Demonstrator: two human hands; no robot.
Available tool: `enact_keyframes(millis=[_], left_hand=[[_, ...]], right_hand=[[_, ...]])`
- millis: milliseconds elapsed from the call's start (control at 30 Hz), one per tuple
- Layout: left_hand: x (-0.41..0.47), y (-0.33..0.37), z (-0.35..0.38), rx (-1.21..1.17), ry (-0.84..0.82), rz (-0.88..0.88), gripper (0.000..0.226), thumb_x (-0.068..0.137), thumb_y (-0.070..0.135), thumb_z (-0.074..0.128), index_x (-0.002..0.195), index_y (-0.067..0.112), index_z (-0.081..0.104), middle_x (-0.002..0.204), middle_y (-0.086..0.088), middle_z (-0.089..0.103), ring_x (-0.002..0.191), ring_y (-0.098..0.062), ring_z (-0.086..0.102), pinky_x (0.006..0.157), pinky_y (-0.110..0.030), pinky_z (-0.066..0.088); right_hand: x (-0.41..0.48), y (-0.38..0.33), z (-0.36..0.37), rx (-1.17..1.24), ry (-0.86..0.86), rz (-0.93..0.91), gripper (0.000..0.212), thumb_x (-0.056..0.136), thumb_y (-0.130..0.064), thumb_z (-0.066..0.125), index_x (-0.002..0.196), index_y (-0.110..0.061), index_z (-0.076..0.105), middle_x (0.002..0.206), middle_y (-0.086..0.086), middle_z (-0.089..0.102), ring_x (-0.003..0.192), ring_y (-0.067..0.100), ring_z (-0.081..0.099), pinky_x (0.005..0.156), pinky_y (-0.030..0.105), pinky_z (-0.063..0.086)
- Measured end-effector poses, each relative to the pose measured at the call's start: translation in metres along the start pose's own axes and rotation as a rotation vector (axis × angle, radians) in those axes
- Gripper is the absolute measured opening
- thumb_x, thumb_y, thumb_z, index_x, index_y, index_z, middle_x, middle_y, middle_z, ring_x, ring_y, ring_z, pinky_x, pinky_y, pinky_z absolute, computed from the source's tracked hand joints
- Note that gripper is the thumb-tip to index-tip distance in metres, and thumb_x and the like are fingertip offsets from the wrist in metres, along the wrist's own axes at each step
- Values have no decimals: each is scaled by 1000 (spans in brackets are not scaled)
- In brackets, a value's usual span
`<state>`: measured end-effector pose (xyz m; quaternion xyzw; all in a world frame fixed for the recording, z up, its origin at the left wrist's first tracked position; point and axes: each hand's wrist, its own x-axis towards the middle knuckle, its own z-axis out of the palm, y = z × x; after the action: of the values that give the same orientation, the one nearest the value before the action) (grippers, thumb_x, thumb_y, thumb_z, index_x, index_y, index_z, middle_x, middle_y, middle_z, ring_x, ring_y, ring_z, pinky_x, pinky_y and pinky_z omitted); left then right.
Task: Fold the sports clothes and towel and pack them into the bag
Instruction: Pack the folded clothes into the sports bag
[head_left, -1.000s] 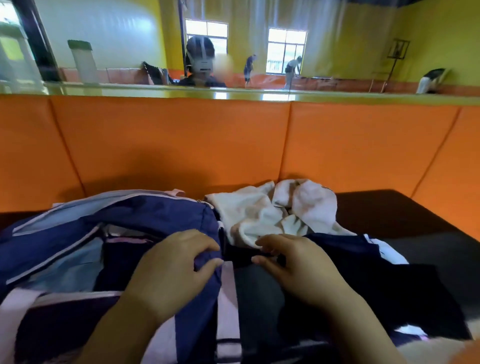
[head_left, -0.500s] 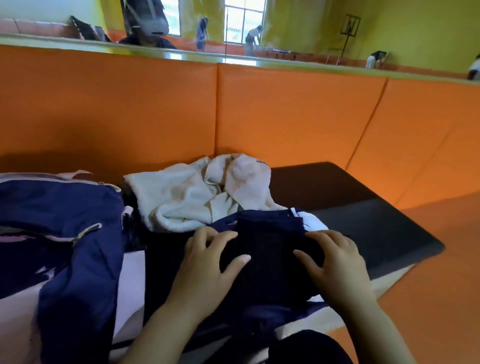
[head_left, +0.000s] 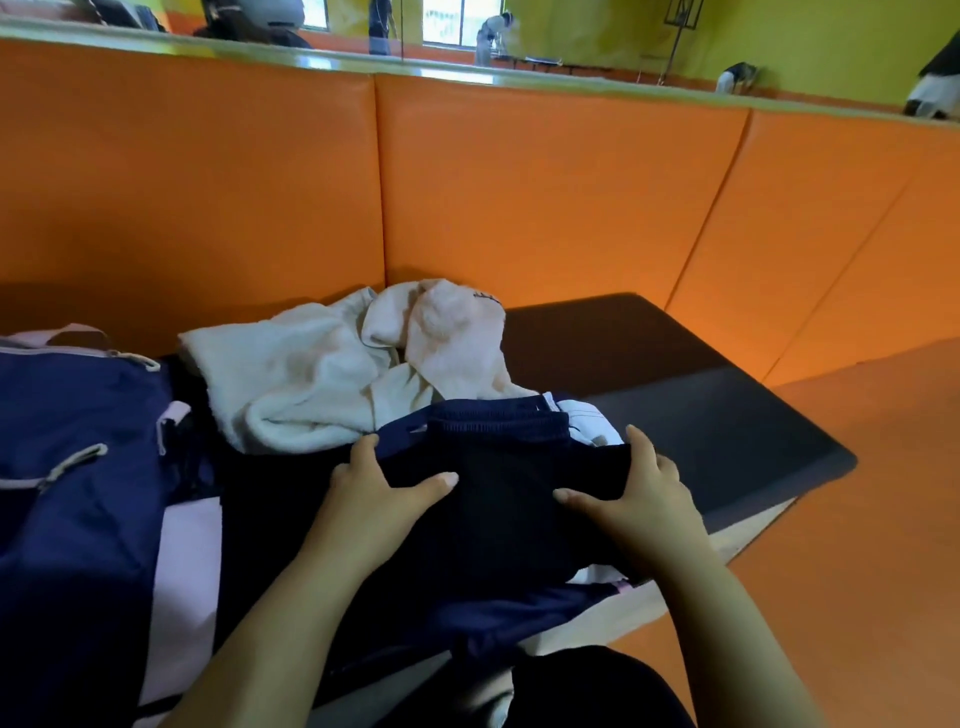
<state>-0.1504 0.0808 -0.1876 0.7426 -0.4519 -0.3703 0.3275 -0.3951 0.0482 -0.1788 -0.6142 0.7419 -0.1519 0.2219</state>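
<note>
Both hands take a dark garment by its sides, in front of the towel and right of the bag.

The garment (head_left: 498, 509) lies near the middle of the mat (head_left: 727, 415), its ribbed band on the far edge. The left hand (head_left: 382, 491) and right hand (head_left: 641, 493) each clamp one side of it, thumb on top and fingers wrapped round the edge. This probably keeps the cloth square and taut so it can be folded or lifted as one piece. A white cloth (head_left: 587, 421) peeks out under its far right corner. The towel (head_left: 311, 384) sits crumpled just beyond, touching the garment's far edge and not yet folded. The bag (head_left: 78, 441) lies at the left, near enough to reach, likely so folded pieces can go straight in. Whether its mouth is unzipped I cannot tell. An orange padded wall (head_left: 519, 197) backs the mat.
</note>
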Motion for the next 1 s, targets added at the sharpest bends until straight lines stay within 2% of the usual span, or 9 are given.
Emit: enact_keyframes(millis=[133, 267, 333, 400, 500, 567, 667, 767, 1000], left_hand=[[-2, 4, 0, -115, 2, -30, 89, 62, 52, 80, 135, 20, 39, 130, 0, 51, 112, -22, 54, 88, -35, 48], [0, 4, -2, -197, -73, -95, 83, 44, 57, 84, 111, 13, 62, 103, -4, 70, 88, -21, 69, 81, -39, 56], [-3, 4, -3, -265, -134, -105, 68, 48, 51, 86, 102, 12, 69, 90, -4, 74, 79, -21, 72, 77, -39, 58], [-6, 4, -3, -293, -160, -109, 56, 56, 44, 86, 100, 13, 70, 88, -3, 75, 79, -21, 72, 78, -38, 57], [-13, 6, -4, -330, -191, -101, 51, 59, 41, 84, 101, 16, 72, 89, -2, 75, 83, -22, 72, 84, -41, 56], [-17, 8, -4, -350, -188, -83, 41, 65, 38, 83, 99, 19, 69, 89, -1, 74, 81, -20, 71, 76, -36, 57], [-24, 12, -9, -307, -127, -38, 29, 71, 35, 80, 86, 30, 55, 89, 7, 63, 78, -11, 63, 62, -26, 49], [-26, 12, -16, -198, -98, -11, 41, 68, 43, 80, 98, 27, 58, 100, 5, 65, 86, -14, 65, 73, -32, 54], [-31, 15, -20, 34, 0, 46, 63, 66, 52, 77, 110, 20, 45, 106, 1, 58, 92, -16, 60, 73, -33, 51]], right_hand=[[7, -2, -11, 80, -76, 31, 120, 55, -65, 79, 146, -24, 13, 141, 12, 40, 126, 34, 42, 100, 47, 42], [11, -4, -18, 197, -184, 60, 88, 45, -61, 86, 109, -12, 49, 102, 1, 64, 93, 22, 63, 82, 43, 54], [14, -1, -20, 266, -246, 21, 71, 40, -59, 87, 94, -16, 68, 83, 0, 73, 78, 19, 70, 77, 45, 58], [11, 0, -21, 300, -271, 29, 56, 43, -53, 88, 86, -21, 73, 80, -2, 74, 75, 19, 71, 77, 45, 58], [18, 8, -11, 262, -241, 73, 82, 25, -76, 81, 96, -37, 66, 94, -6, 72, 94, 26, 66, 88, 51, 50], [24, 13, -4, 234, -220, 71, 95, 17, -83, 75, 100, -41, 58, 104, -8, 66, 103, 28, 60, 92, 53, 46], [6, -8, -15, 216, -207, 17, 86, 31, -66, 85, 105, -35, 53, 106, -6, 62, 99, 20, 59, 90, 45, 50], [0, -17, -19, 210, -222, -24, 74, 51, -45, 88, 111, -25, 49, 104, -5, 60, 93, 16, 59, 84, 39, 52], [-15, -51, -20, 80, -172, -201, 66, 63, -41, 78, 114, -29, 37, 96, -5, 58, 87, 17, 58, 69, 34, 50]])
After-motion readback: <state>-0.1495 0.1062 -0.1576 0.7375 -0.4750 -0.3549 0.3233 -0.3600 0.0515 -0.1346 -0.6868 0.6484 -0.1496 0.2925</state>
